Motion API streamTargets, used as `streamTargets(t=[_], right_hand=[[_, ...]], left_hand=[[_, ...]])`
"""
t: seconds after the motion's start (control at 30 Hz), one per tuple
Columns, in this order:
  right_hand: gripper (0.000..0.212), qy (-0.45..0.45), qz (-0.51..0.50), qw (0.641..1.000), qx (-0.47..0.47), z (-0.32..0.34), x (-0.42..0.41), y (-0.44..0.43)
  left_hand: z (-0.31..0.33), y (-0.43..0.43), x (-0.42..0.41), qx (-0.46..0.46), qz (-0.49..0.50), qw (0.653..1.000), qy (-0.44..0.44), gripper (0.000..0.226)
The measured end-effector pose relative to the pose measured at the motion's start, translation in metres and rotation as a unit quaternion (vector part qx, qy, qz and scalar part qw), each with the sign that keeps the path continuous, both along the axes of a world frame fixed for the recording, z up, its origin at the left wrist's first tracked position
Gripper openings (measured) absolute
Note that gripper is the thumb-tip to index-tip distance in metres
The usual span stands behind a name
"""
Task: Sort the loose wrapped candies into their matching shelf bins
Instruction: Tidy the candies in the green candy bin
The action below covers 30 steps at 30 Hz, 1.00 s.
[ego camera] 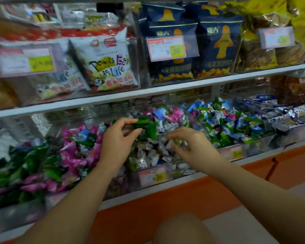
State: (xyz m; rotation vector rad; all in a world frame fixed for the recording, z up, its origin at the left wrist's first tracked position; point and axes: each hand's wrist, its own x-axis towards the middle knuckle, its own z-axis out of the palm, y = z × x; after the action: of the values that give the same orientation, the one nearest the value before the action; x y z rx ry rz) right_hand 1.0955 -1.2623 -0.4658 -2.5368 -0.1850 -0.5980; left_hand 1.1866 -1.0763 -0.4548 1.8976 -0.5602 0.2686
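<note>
Your left hand [116, 138] is pinching a green candy [146, 128] between thumb and forefinger, holding it just above the silver candies [148, 155] in the middle bin [183, 170]. The other fingers are curling under the wrapper and hiding part of it, so you cannot tell whether it is one piece or two. Your right hand [192, 147] is reaching down beside it with its fingers bending into the same pile. A pale scrap is showing at the fingertips, but the blur is hiding whether they are gripping it or only touching it. A few pink, blue and green pieces are lying mixed in at the back of the middle bin. A price tag [152, 176] is covering part of its front wall. The left bin [16, 215] is holding pink and green candies, smeared by motion and cut off at the frame edge. The right bin [253, 148] is holding blue and green ones. Farther right, dark blue packets are running out of view. Above the shelf [165, 88], bags [109, 62] are standing in clear boxes, their labels mostly too blurred to read. Your forearms are coming up from the bottom edge, and your knee [181, 229] is showing between them, partly cut off.
</note>
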Motion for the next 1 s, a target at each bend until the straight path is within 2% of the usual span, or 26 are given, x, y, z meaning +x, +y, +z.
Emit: streamTargets(t=[0.13,0.27,0.43,0.53,0.67,0.73,0.83,1.0], right_hand=[[0.030,0.066,0.071,0.995,0.009,0.002,0.021,0.071],[0.030,0.059,0.116,0.991,-0.013,0.000,0.047,0.140],[0.033,0.072,0.133,0.988,-0.038,-0.010,0.069,0.198],[0.034,0.089,0.141,0.985,-0.037,-0.015,0.075,0.211],[0.033,0.091,0.136,0.985,-0.059,-0.012,0.079,0.213],[0.032,0.082,0.133,0.986,-0.064,-0.008,0.078,0.210],[0.031,0.071,0.122,0.988,-0.062,-0.001,0.073,0.200],[0.030,0.068,0.086,0.993,-0.052,0.009,0.061,0.165]], left_hand=[[-0.001,0.074,-0.001,0.015,0.082,0.997,-0.008,0.020],[-0.001,0.151,-0.005,0.020,0.161,0.987,-0.011,0.021],[-0.011,0.233,0.000,0.014,0.306,0.951,-0.033,0.026],[-0.024,0.266,0.009,0.015,0.358,0.933,-0.031,0.028],[-0.035,0.276,0.020,0.124,0.320,0.938,0.049,0.057],[-0.037,0.272,0.021,0.155,0.301,0.940,0.050,0.063],[-0.030,0.254,0.017,0.163,0.285,0.944,0.003,0.049],[-0.009,0.192,0.013,0.165,0.161,0.973,-0.018,0.023]])
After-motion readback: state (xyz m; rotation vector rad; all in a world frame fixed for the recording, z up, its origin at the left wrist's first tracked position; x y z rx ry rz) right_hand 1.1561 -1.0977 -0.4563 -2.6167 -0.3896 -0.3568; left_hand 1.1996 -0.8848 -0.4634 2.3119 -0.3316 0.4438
